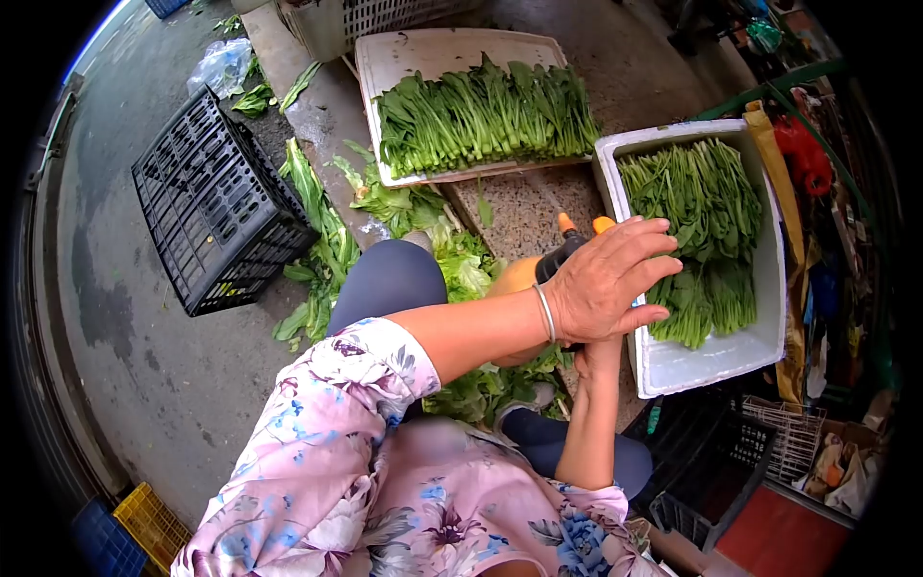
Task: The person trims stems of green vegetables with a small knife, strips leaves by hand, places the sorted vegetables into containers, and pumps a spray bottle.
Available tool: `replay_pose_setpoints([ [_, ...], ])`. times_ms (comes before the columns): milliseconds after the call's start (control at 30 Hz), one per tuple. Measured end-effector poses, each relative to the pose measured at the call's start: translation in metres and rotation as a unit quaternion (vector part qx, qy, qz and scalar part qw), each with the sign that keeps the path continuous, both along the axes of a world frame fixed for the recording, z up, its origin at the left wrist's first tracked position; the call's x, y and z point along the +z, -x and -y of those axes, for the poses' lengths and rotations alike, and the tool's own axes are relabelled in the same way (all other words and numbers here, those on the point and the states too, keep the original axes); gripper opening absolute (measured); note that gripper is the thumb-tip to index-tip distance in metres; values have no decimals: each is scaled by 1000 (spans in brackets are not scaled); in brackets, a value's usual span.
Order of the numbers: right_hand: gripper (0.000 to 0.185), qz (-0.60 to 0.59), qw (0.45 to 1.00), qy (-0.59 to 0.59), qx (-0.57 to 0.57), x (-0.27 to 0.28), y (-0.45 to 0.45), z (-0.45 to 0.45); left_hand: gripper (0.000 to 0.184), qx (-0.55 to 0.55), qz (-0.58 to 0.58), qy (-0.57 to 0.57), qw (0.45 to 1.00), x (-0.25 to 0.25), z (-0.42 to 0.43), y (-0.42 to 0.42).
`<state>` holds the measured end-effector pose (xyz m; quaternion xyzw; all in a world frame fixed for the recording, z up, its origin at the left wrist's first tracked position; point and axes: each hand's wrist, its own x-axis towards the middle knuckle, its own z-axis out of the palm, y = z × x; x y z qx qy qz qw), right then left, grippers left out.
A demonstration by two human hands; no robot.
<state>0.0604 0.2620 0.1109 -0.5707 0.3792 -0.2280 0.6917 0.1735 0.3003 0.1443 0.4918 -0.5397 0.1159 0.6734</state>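
Note:
My left hand (608, 279), with a pale bangle at its wrist, stretches across to the right with fingers spread. It covers part of what looks like a pump sprayer (561, 255), with a dark head, an orange nozzle and an orange body. Only the wrist and forearm of my right hand (600, 354) show clearly; its fingers are hidden under the left one. Just right of both hands stands a white foam box (716, 373) holding bunched leafy greens (707, 207). More greens (486, 115) lie in a row on a white foam lid (404, 53) at the back.
A black plastic crate (216, 207) lies on the grey floor at left. Loose leaves (322, 216) litter the ground around my legs. Another black crate (711, 471) and a wire rack (784, 433) are at lower right. A yellow basket (151, 522) sits at lower left.

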Motion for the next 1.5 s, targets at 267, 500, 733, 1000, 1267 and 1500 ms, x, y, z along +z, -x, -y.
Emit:
replay_pose_setpoints([
  [267, 41, 38, 998, 34, -39, 10, 5, 11, 50, -24, 7, -30, 999, 3, -2, 2],
  [500, 37, 12, 991, -44, -124, 26, 7, 11, 49, -25, 5, -13, 1000, 0, 4, 4],
  [733, 27, -39, 998, -24, 42, 2, 16, -3, 48, -31, 17, -8, 999, -1, 2, 8],
  [1000, 22, -43, 994, 0, 105, -20, 5, -11, 48, -32, 31, -9, 999, -1, -4, 8],
  [1267, 23, -30, 999, 0, 18, -14, 8, -4, 49, -38, 27, -3, 999, 0, -2, 8],
  [1500, 26, 18, 986, 4, -167, -1, 11, 8, 47, -40, 19, -3, 999, 4, -3, 7],
])
